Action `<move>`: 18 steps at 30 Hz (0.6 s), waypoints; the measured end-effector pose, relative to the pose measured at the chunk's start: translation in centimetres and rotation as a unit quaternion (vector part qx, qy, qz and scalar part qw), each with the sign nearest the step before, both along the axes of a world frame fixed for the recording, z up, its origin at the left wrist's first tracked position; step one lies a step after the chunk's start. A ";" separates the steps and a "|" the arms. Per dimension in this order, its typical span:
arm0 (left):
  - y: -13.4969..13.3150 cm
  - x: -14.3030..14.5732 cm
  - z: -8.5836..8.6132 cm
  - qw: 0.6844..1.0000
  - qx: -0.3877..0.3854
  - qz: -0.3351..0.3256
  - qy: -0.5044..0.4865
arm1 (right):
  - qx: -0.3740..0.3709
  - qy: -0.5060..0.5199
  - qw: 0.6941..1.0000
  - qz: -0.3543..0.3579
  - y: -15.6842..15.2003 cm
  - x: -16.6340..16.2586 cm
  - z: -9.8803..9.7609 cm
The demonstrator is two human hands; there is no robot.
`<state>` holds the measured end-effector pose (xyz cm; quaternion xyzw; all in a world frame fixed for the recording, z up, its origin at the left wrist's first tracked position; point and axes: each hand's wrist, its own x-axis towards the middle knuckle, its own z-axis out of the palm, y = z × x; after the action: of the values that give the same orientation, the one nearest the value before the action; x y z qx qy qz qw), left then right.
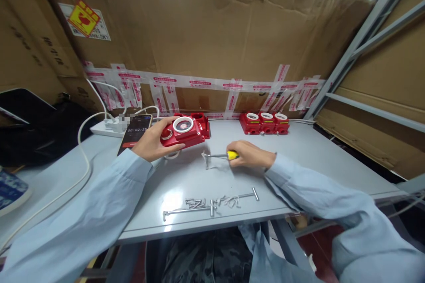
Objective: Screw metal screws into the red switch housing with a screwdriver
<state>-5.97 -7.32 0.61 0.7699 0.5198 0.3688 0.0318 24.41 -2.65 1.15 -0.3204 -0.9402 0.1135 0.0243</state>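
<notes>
My left hand (152,140) is wrapped round a red housing (191,136) with a white ring round its round window, raised and tilted above the left of the table. Behind it stand more red parts (203,121), partly hidden, and a white ring (171,155) lies under it. My right hand (250,154) grips a screwdriver (233,155) by its yellow handle, the shaft pointing left. At its tip is a small whitish piece (206,161), too blurred to name. Nearer me lie several screws (195,204), small pale pieces (229,201) and two metal T-handled tools (189,211) (255,193).
Three red housings (266,124) stand in a row at the back right. A phone (137,129) showing a timer leans by a white power strip (106,127), whose cable (86,159) runs along the left. Taped cardboard (212,40) walls the back; a metal frame (352,59) rises at right.
</notes>
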 end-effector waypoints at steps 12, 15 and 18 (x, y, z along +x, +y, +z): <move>0.4 0.6 -1.4 0.997 -0.025 -0.035 0.056 | -0.112 -0.041 0.993 0.003 -6.9 5.8 0.6; 0.4 0.7 -1.6 0.996 -0.029 -0.049 0.067 | -0.103 -0.045 0.994 0.003 -7.0 5.4 0.2; 0.3 0.9 -1.7 0.995 -0.038 -0.059 0.065 | -0.099 -0.024 0.995 -0.010 -7.0 5.3 0.5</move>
<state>-5.06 -7.04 -1.11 0.8197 0.4882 0.2955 0.0494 29.73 -9.70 1.60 -0.3331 -0.9213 0.1984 -0.0294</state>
